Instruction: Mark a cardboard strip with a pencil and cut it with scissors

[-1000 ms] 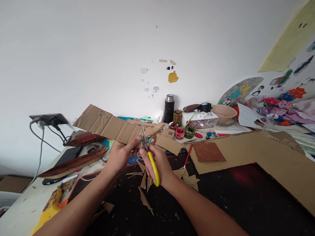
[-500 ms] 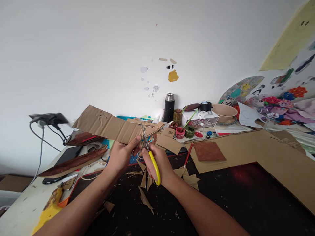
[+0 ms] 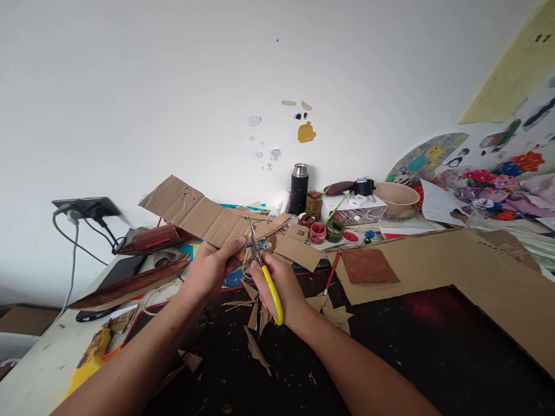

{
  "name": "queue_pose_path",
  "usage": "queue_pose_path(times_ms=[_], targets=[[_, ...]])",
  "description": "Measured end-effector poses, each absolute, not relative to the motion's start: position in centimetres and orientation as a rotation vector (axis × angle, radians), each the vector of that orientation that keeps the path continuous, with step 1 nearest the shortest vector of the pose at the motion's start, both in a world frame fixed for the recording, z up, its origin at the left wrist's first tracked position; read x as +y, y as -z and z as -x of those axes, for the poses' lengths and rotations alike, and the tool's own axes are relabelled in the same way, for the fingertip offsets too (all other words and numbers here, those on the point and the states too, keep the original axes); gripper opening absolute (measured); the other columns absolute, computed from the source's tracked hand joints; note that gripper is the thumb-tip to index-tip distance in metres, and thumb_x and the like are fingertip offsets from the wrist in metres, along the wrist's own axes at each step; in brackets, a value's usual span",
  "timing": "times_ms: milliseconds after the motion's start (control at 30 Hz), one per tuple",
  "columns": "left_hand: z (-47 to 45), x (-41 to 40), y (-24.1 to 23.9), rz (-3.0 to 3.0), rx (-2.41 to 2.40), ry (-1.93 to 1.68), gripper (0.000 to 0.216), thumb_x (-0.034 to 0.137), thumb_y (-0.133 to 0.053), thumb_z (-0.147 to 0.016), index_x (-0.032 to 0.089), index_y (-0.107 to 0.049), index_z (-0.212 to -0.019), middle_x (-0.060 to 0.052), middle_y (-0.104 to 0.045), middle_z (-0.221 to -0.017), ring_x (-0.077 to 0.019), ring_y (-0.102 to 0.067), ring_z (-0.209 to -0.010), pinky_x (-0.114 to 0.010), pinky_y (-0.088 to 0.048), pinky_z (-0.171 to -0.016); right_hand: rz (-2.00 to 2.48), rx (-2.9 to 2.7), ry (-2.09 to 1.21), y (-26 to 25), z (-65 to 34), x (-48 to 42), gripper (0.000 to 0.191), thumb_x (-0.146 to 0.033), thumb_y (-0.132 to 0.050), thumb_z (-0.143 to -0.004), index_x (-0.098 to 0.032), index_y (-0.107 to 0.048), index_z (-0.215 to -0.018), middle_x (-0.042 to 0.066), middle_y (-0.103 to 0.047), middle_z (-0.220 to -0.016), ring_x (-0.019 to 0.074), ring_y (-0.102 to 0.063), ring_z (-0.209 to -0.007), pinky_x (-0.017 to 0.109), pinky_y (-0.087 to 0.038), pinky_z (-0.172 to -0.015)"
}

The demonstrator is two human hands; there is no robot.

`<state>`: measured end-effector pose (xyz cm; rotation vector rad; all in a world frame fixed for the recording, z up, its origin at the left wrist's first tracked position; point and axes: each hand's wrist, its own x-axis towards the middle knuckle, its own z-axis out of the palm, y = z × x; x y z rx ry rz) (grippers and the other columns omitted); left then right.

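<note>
My left hand point(image 3: 213, 263) pinches the lower right end of a long, creased cardboard strip point(image 3: 197, 215), thumb on top. The strip is tilted, its far end raised to the upper left. In my right hand point(image 3: 281, 284) is a pair of yellow-handled scissors point(image 3: 272, 293), blades pointing up and away beside the strip's right end. Whether the blades are parted around the cardboard I cannot tell. Under my hands, cardboard scraps point(image 3: 257, 349) lie on the black work surface point(image 3: 243, 393).
A large cardboard sheet point(image 3: 425, 260) with a brown-painted square point(image 3: 369, 266) and a red pencil point(image 3: 332, 271) lies right. Behind stand paint jars point(image 3: 318, 233), a black flask point(image 3: 299, 190) and a bowl point(image 3: 396, 196). Brown-painted cardboard point(image 3: 130, 284) and a cabled device point(image 3: 85, 208) are left.
The cardboard strip has swung in my left hand, its raised far end shifting right and slightly up. My right hand with the scissors has stayed nearly in place.
</note>
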<state>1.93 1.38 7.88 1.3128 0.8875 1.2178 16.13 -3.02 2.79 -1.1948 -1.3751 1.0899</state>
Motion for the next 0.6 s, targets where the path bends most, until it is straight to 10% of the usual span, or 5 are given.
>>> queue_pose_path(times_ms=[600], targets=[[-0.7, 2.0, -8.8, -1.255, 0.904, -1.132, 0.044, 0.042, -0.089, -0.075, 0.016, -0.056, -0.061, 0.004, -0.048, -0.052, -0.0052, -0.032, -0.043, -0.023, -0.022, -0.045, 1.192, -1.508, -0.872, -3.2, -16.4, -2.8, 0.027, -0.034, -0.055, -0.097, -0.024, -0.046, -0.073, -0.005, -0.044, -0.061, 0.0131, -0.041, -0.054, 0.023, -0.033, -0.051]])
